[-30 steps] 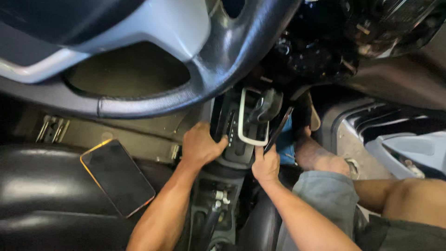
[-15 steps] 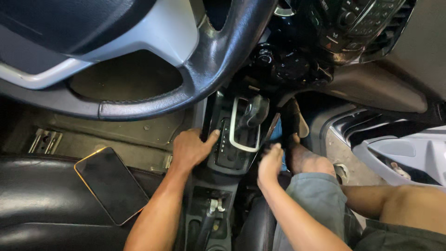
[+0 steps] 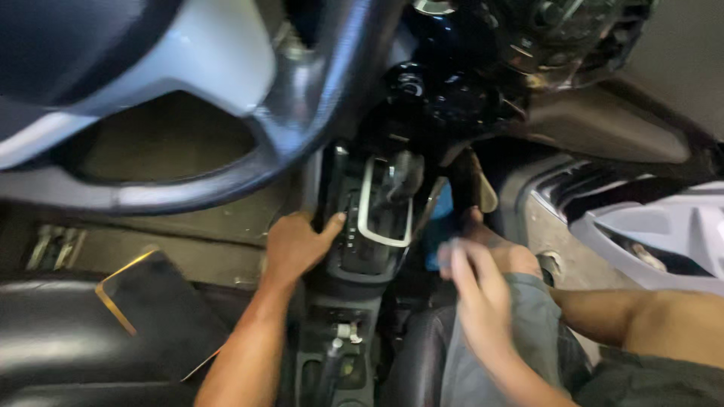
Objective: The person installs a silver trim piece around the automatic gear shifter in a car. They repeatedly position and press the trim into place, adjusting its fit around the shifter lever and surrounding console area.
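My left hand (image 3: 298, 245) grips the left edge of the black gear-shift console (image 3: 360, 252), thumb lying over its top and fingers down its side. The gear lever (image 3: 403, 177) stands inside a silver trim ring (image 3: 367, 211). My right hand (image 3: 479, 290) is blurred, fingers apart and empty. It hovers to the right of the console, above a knee in grey cloth (image 3: 520, 332). A blue object (image 3: 441, 226) shows in the gap between console and leg.
A steering wheel (image 3: 302, 136) hangs over the upper left. A dark phone with an orange rim (image 3: 154, 313) lies on the black leather seat (image 3: 53, 339). A handbrake lever (image 3: 332, 362) sits below the console. Bare leg and foot (image 3: 490, 237), door sill (image 3: 664, 226) at right.
My right hand has drawn back from the console's right edge towards me and opened. My left hand stays on the console's left edge. The view has shifted slightly.
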